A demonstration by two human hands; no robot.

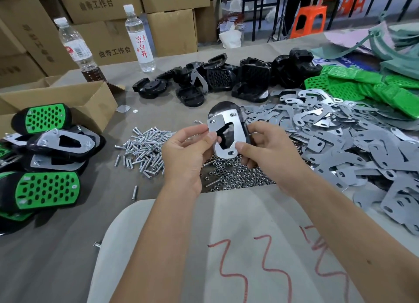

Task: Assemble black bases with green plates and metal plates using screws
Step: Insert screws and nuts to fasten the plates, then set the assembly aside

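Both hands hold one black base upright above the table, its shiny metal plate facing me with screw tips showing at two upper holes. My left hand pinches the plate's left edge. My right hand grips the right and lower edge. Beneath lie loose screws and a heap of nuts. Spare black bases are piled at the back, metal plates to the right, green plates at the far right.
Finished green-and-black assemblies are stacked at the left beside an open cardboard box. Two water bottles stand at the back left before stacked cartons. A white sheet with red marks covers the near table.
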